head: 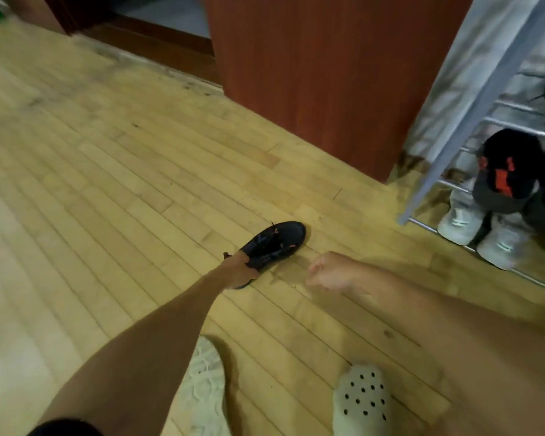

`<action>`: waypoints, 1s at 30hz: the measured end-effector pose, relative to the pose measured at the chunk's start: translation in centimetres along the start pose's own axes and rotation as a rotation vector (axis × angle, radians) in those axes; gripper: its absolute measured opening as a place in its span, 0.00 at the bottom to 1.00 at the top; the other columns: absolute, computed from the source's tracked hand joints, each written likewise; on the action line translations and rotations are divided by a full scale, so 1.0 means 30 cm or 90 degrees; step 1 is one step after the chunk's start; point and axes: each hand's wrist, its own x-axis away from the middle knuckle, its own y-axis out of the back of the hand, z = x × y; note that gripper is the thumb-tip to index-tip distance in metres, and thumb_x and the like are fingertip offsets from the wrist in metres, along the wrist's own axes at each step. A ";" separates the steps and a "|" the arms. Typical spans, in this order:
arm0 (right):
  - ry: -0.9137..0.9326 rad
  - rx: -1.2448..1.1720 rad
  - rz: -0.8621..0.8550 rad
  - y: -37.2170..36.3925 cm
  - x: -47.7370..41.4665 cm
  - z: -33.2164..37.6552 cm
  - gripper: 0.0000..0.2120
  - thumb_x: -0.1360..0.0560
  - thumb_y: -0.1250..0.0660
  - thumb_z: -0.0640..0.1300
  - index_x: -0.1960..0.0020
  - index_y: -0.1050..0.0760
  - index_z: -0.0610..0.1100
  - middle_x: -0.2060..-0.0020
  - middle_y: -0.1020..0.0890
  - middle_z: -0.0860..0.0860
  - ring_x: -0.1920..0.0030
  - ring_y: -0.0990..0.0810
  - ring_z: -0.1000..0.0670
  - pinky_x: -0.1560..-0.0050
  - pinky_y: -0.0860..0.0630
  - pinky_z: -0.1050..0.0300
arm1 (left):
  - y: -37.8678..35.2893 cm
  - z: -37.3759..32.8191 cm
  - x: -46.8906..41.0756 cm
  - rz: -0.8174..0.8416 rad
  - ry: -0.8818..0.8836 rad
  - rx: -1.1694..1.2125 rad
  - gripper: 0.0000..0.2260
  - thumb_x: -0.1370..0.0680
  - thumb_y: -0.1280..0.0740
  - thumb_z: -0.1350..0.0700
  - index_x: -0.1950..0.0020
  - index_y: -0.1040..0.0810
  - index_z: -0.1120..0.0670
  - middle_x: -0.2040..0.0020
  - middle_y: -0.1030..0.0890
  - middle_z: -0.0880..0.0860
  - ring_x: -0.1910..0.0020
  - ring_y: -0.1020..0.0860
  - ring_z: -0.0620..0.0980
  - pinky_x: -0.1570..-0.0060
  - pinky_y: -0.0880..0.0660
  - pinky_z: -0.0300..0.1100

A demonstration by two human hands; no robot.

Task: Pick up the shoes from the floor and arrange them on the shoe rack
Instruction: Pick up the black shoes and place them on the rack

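- Perforated pale clog (362,401), rounded and smooth, worn on one foot over the wood-plank floor (107,190).
- Left hand (238,272): fingers closed around the heel end of a black lace-up shoe (272,245), which lies on the floor, toe pointing away.
- Right hand (329,272): blurred, fingers loosely curled, holding nothing, just beside the shoe.
- Shoe rack (472,114), metal-barred with a pale fabric cover, at right; it carries white sneakers (460,225) and black-and-orange shoes (507,171).
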 end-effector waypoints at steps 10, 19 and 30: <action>-0.049 -0.005 0.069 -0.115 -0.248 -0.274 0.31 0.23 0.34 0.50 0.23 0.41 0.51 0.26 0.34 0.49 0.29 0.32 0.46 0.31 0.31 0.49 | -0.113 0.145 -0.347 -0.160 0.154 0.294 0.42 0.27 0.31 0.53 0.24 0.54 0.36 0.26 0.40 0.59 0.30 0.37 0.65 0.34 0.32 0.63; -0.094 0.062 0.043 -0.036 -0.231 -0.382 0.24 0.22 0.36 0.48 0.27 0.34 0.47 0.30 0.28 0.46 0.32 0.28 0.45 0.34 0.29 0.50 | -0.313 0.108 -0.342 -0.082 0.235 0.199 0.24 0.25 0.34 0.49 0.31 0.32 0.54 0.36 0.30 0.59 0.43 0.25 0.58 0.58 0.19 0.48; 0.001 0.202 0.155 0.027 0.006 -0.237 0.20 0.21 0.37 0.50 0.30 0.29 0.44 0.33 0.26 0.45 0.37 0.25 0.45 0.41 0.26 0.53 | -0.498 -0.099 -0.081 0.057 0.259 0.595 0.09 0.22 0.36 0.60 0.45 0.32 0.61 0.53 0.26 0.59 0.66 0.27 0.52 0.66 0.26 0.45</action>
